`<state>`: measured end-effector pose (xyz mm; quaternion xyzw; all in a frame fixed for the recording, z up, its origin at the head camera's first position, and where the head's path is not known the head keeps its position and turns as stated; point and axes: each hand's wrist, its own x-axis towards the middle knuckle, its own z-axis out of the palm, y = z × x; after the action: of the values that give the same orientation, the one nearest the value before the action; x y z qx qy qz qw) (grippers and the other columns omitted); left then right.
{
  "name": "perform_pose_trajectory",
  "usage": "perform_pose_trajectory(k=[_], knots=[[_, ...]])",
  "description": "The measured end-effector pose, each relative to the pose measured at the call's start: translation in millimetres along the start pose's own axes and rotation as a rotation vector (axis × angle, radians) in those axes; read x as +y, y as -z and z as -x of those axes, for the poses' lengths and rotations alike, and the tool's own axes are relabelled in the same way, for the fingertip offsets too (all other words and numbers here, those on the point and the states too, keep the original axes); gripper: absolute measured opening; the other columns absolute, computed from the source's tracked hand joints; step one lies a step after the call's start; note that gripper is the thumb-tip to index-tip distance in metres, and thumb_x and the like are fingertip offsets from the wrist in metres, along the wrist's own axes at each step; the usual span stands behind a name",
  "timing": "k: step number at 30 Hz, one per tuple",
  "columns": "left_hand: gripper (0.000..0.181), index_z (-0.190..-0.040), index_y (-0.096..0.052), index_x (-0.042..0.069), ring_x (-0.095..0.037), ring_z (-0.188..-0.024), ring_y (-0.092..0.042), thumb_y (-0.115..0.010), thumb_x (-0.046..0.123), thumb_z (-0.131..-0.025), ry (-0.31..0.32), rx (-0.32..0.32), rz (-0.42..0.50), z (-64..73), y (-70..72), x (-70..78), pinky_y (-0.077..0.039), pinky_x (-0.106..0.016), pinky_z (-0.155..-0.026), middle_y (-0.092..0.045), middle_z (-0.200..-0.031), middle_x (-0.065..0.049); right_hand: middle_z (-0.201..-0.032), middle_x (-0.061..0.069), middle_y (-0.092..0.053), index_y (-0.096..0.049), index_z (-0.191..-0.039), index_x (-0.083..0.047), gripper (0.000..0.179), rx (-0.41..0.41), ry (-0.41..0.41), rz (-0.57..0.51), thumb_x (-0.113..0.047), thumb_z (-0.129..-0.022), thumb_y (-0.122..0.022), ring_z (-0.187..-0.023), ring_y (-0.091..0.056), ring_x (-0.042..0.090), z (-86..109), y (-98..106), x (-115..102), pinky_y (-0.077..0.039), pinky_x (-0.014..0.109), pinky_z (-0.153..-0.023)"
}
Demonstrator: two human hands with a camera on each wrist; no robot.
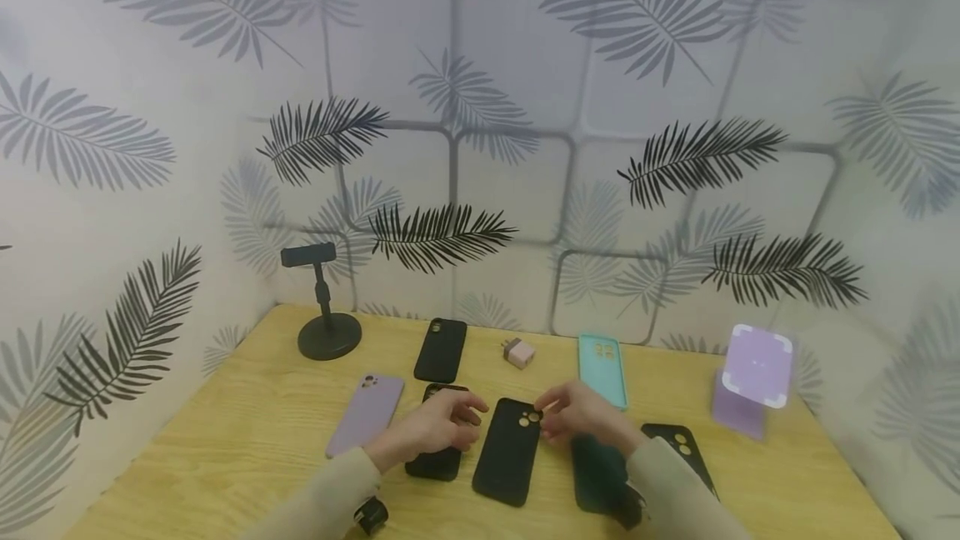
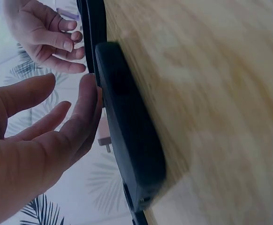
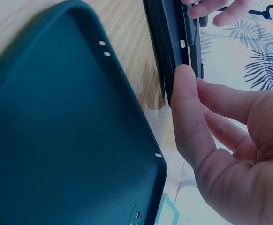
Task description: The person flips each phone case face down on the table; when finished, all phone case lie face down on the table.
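A black phone case point(image 1: 506, 457) with round camera holes lies between the hands. My right hand point(image 1: 577, 413) is at its upper right corner, fingers bent and fingertips at the edge; in the right wrist view the fingertips point(image 3: 185, 77) overlap that edge, and no firm grip shows. My left hand point(image 1: 442, 422) hovers with loosely curled fingers over another black case or phone point(image 1: 435, 465), partly hidden by it. In the left wrist view the left fingers point(image 2: 82, 101) hold nothing. Under the right forearm lies a dark teal case point(image 3: 71, 122), its inside facing up.
On the wooden table point(image 1: 225, 440) lie a lilac phone case point(image 1: 366, 413), a black one point(image 1: 441, 351), a turquoise one point(image 1: 613, 373) and a black one point(image 1: 693, 452) at right. A pink charger plug point(image 1: 517, 352), black phone stand point(image 1: 330, 337) and purple stand point(image 1: 757, 365) stand farther back.
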<state>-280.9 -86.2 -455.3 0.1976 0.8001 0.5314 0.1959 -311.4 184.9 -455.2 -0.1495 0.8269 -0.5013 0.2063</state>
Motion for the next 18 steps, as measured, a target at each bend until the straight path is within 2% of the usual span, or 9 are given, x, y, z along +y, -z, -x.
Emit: perform_pose_trajectory(k=[4,7,9,12,18], knots=[[0.043,-0.132,-0.057,0.000,-0.030,-0.100,-0.065,-0.065,-0.001,-0.090,0.015,-0.004,-0.076,-3.4,-10.4,2.0,-0.057,-0.043,-0.078,-0.061,-0.123,-0.026,-0.091,0.018,-0.071,-0.060,-0.118,0.016,0.032,-0.020,-0.022,-0.014,0.008,-0.087,-0.062,-0.073,-0.070,0.018,2.9,-1.3,2.2,-0.062,0.035,-0.068],[0.045,-0.132,-0.057,0.002,-0.031,-0.102,-0.064,-0.068,0.001,-0.088,0.024,0.026,-0.120,-6.9,-17.8,4.0,-0.056,-0.042,-0.077,-0.060,-0.122,-0.026,-0.095,0.020,-0.070,-0.058,-0.121,0.017,0.035,-0.018,-0.035,-0.030,0.008,-0.087,-0.063,-0.075,-0.072,0.020,3.6,-3.2,4.4,-0.062,0.036,-0.070],[0.048,-0.134,-0.055,0.003,-0.032,-0.106,-0.062,-0.069,0.002,-0.088,0.036,0.050,-0.114,-8.9,-21.6,5.3,-0.056,-0.042,-0.078,-0.059,-0.124,-0.026,-0.095,0.020,-0.069,-0.057,-0.122,0.017,0.036,-0.007,-0.044,-0.038,0.008,-0.088,-0.064,-0.075,-0.072,0.020,3.3,-4.2,5.3,-0.062,0.036,-0.070],[0.052,-0.137,-0.052,0.003,-0.034,-0.109,-0.061,-0.068,0.001,-0.088,0.064,0.090,-0.036,-12.0,-24.9,6.1,-0.057,-0.042,-0.079,-0.055,-0.127,-0.027,-0.097,0.019,-0.069,-0.057,-0.123,0.016,0.037,0.003,-0.065,-0.049,0.005,-0.089,-0.064,-0.075,-0.072,0.020,2.3,-5.3,6.0,-0.062,0.035,-0.070],[0.063,-0.147,-0.038,0.003,-0.031,-0.105,-0.065,-0.065,-0.002,-0.090,0.105,0.137,0.231,-19.5,-30.3,8.0,-0.059,-0.042,-0.078,-0.053,-0.131,-0.026,-0.110,0.023,-0.068,-0.052,-0.129,0.015,0.043,-0.013,-0.071,-0.100,-0.003,-0.093,-0.064,-0.086,-0.072,0.025,-0.6,-7.7,6.1,-0.061,0.037,-0.074]])
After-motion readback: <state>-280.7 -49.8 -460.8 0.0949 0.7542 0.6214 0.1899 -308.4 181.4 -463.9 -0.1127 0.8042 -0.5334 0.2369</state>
